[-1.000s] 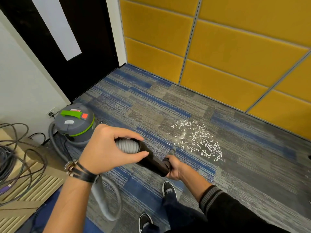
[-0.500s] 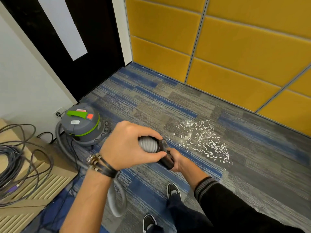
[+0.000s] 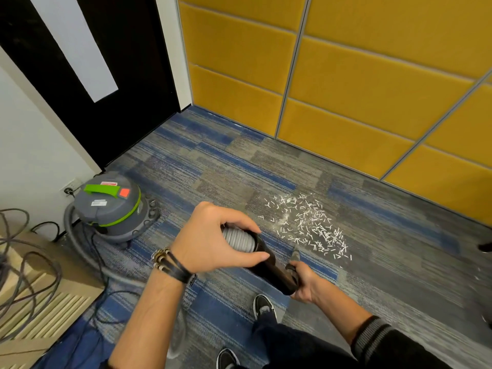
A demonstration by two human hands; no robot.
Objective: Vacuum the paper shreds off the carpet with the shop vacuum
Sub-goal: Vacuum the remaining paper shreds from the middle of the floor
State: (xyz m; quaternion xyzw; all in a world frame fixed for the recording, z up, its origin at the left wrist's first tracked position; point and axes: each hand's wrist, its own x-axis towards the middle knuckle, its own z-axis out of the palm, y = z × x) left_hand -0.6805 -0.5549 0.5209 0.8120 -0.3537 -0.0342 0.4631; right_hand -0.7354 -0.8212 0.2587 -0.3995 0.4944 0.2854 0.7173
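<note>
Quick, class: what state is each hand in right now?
Left hand: closed, gripping the hose.
Right hand: closed, gripping the tube.

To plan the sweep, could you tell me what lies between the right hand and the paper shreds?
Head view: only the grey nozzle tip and bare carpet separate the right hand from the paper shreds.

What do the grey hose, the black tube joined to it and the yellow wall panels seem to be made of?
The grey hose is likely flexible plastic, matte; ringed ribs show. The black tube is probably hard plastic, smooth, with a faint sheen. The yellow wall panels seem fabric or felt over padding: matte face, soft rounded edges at the seams.
</note>
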